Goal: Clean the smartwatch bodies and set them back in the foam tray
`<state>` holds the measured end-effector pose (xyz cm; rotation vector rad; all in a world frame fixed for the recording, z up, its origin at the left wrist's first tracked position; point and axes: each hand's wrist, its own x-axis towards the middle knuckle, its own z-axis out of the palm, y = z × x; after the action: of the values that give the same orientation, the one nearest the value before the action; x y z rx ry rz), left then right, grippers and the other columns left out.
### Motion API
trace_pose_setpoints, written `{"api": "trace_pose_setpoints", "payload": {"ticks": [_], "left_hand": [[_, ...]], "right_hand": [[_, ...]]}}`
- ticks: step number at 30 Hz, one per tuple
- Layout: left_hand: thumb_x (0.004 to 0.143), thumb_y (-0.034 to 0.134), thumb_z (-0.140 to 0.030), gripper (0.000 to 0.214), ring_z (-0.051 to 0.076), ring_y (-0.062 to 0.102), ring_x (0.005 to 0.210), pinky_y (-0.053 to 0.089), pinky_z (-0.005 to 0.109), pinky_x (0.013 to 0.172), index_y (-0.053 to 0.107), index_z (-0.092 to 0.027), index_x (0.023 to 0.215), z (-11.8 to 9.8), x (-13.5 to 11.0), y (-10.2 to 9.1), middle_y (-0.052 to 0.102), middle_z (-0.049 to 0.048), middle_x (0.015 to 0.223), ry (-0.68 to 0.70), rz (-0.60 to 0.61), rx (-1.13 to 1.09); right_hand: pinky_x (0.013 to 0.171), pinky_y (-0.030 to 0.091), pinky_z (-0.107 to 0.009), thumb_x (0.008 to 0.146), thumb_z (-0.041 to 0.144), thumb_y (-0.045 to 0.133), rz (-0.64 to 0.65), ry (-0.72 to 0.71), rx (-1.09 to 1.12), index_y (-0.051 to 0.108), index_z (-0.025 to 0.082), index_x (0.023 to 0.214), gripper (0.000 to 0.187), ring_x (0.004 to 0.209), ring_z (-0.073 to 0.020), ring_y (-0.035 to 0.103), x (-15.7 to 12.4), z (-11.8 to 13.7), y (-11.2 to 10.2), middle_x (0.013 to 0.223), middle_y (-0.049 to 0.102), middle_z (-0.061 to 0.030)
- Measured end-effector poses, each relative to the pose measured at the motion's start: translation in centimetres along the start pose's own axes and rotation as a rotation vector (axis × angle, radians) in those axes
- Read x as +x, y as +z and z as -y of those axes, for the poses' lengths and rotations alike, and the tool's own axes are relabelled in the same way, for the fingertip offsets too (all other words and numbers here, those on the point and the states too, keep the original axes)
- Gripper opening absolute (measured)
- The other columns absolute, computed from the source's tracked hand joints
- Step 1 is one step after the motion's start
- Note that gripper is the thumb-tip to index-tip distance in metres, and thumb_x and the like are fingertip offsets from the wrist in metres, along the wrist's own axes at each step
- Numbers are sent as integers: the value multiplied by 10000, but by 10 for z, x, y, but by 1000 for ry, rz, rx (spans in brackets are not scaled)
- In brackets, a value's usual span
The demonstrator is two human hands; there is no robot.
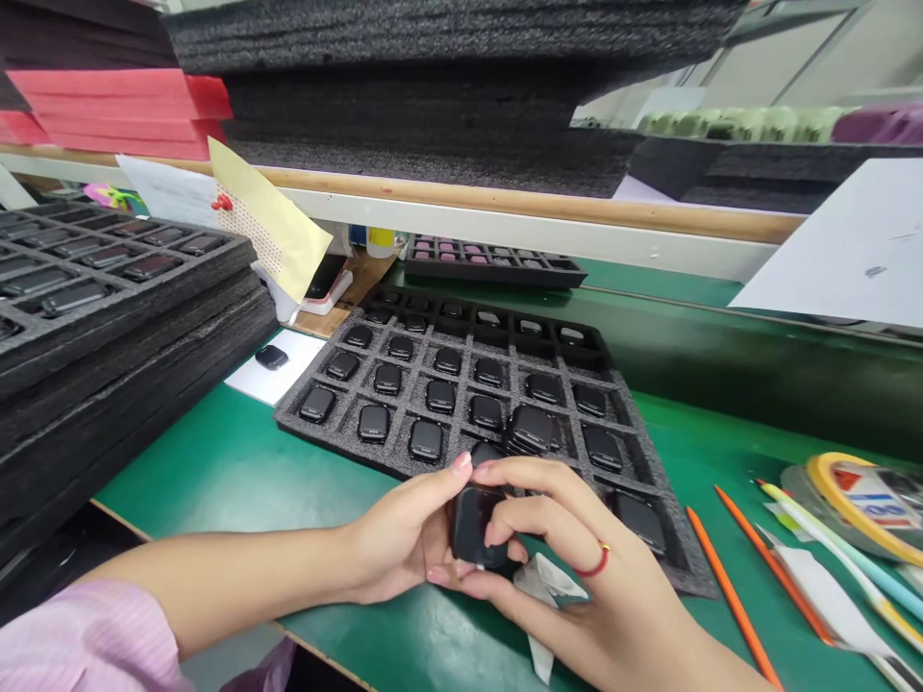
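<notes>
Both my hands meet at the near edge of a black foam tray [404, 461] whose pockets hold several black smartwatch bodies. My left hand [400, 533] pinches a black watch body [472, 524] between thumb and fingers. My right hand [577, 577], with a red ring, curls its fingers over the same watch body and also has a scrap of white cloth or paper [544, 591] under it. One watch body [532, 428] lies loose on top of the tray just beyond my fingers.
A tall stack of foam trays [108, 336] with watch bodies stands on the left. A single watch [272, 357] lies on white paper. Orange sticks [735, 596], tape rolls [858, 500] and a white tool lie at right on the green mat. Another tray [497, 261] sits at the back.
</notes>
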<state>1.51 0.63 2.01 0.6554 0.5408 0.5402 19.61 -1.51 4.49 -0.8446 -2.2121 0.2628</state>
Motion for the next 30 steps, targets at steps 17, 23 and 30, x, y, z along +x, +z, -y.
{"api": "trace_pose_setpoints", "payload": {"ticks": [17, 23, 30], "left_hand": [[813, 659, -696, 597, 39, 392, 415, 169, 233, 433, 713, -120, 963, -1, -1, -4, 711, 63, 803, -8, 117, -130], [819, 659, -688, 575, 40, 405, 405, 163, 219, 414, 744, -136, 954, -2, -3, -2, 715, 63, 791, -1, 110, -138], [835, 657, -666, 567, 47, 409, 427, 170, 214, 409, 725, -119, 968, -1, -2, -3, 701, 75, 782, 17, 116, -138]], "right_hand": [[661, 631, -203, 923, 278, 688, -573, 471, 384, 662, 248, 771, 157, 647, -106, 720, 2, -3, -11, 819, 744, 8], [959, 606, -252, 883, 178, 697, -476, 365, 258, 686, 256, 1007, 147, 1039, -158, 736, 4, -5, -14, 1079, 746, -19], [865, 620, -254, 905, 144, 678, -312, 80, -156, 690, 264, 976, 140, 861, -141, 748, -2, -12, -20, 941, 778, -4]]}}
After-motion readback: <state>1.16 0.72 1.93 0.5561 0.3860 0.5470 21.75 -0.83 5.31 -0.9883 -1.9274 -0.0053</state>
